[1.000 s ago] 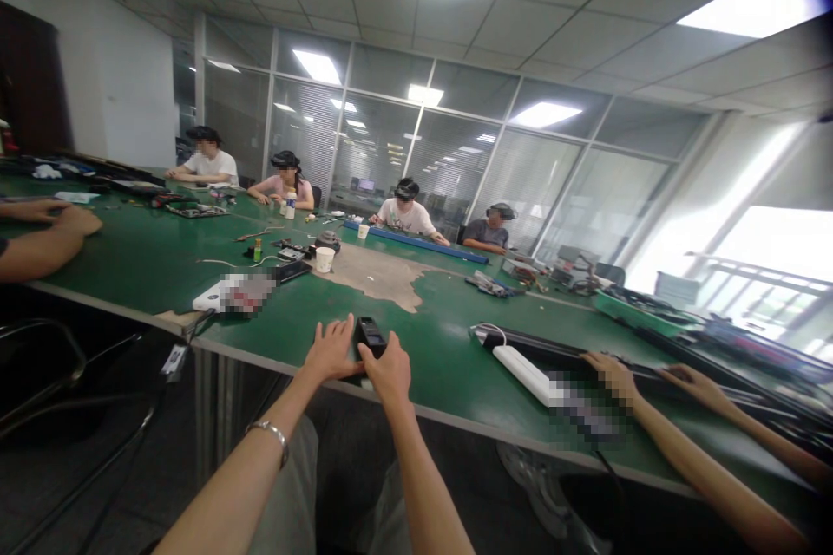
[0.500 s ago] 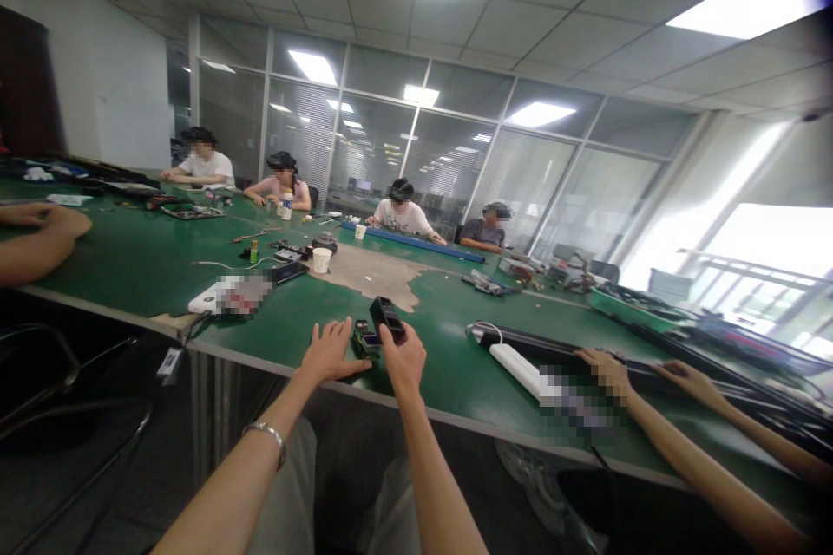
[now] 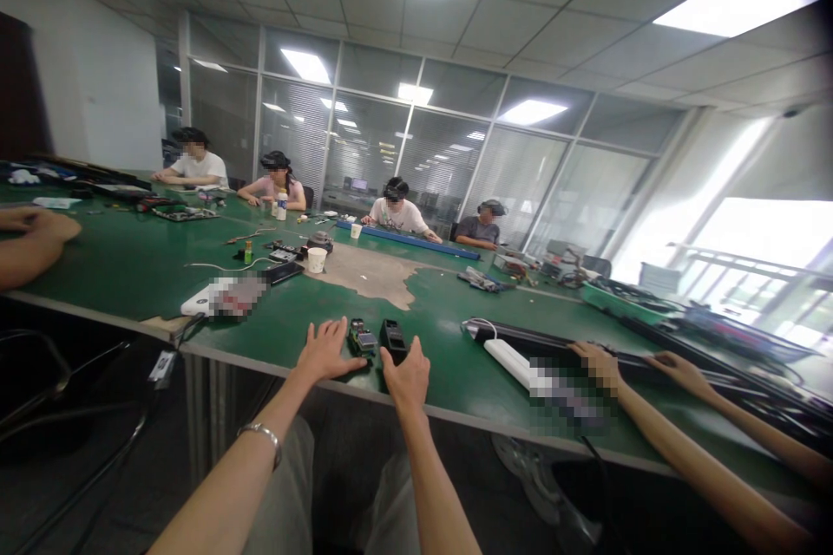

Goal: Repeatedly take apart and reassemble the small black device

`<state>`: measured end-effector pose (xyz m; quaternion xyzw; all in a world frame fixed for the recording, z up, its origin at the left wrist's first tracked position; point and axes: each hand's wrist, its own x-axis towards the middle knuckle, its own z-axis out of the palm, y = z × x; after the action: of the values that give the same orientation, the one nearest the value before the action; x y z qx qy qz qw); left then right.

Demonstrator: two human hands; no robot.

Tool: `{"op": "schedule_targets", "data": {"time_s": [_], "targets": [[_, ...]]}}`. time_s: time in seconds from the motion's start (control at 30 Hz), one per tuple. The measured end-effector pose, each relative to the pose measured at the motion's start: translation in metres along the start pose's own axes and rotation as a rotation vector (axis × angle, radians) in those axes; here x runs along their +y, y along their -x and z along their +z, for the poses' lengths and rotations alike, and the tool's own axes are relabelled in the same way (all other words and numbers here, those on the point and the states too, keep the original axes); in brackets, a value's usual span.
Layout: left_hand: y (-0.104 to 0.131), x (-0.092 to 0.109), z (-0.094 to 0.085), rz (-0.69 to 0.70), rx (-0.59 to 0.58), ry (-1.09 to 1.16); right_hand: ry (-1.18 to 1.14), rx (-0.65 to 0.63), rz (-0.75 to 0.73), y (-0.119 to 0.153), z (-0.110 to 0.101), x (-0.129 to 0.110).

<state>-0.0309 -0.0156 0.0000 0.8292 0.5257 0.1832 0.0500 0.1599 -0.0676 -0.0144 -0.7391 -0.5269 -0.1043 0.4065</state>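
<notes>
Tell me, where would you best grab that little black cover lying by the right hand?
Probably pinch the black cover across its two long sides, coming from above. It lies flat on the green table, narrow enough for fingers, with the right hand just behind it.

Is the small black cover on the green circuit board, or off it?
Off: black cover lies on the table beside the green circuit board.

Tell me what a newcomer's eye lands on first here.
The long green table with a worn bare patch at its middle. At its near edge, the left hand lies flat beside a small green circuit board, and the right hand rests at a small black box-shaped cover. Four people sit along the far side.
</notes>
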Motion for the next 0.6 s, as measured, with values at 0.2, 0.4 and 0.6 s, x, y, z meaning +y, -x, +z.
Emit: {"op": "schedule_targets", "data": {"time_s": [0.2, 0.4, 0.6], "targets": [[0.0, -0.001, 0.002, -0.017, 0.029, 0.004, -0.017, -0.029, -0.028, 0.003, -0.003, 0.0], [-0.001, -0.002, 0.005, -0.009, 0.029, -0.017, -0.234, -0.035, 0.138, -0.005, -0.012, -0.006], [-0.001, -0.003, 0.007, -0.009, 0.058, -0.016, -0.374, -0.053, 0.112, -0.015, -0.014, -0.031]]}}
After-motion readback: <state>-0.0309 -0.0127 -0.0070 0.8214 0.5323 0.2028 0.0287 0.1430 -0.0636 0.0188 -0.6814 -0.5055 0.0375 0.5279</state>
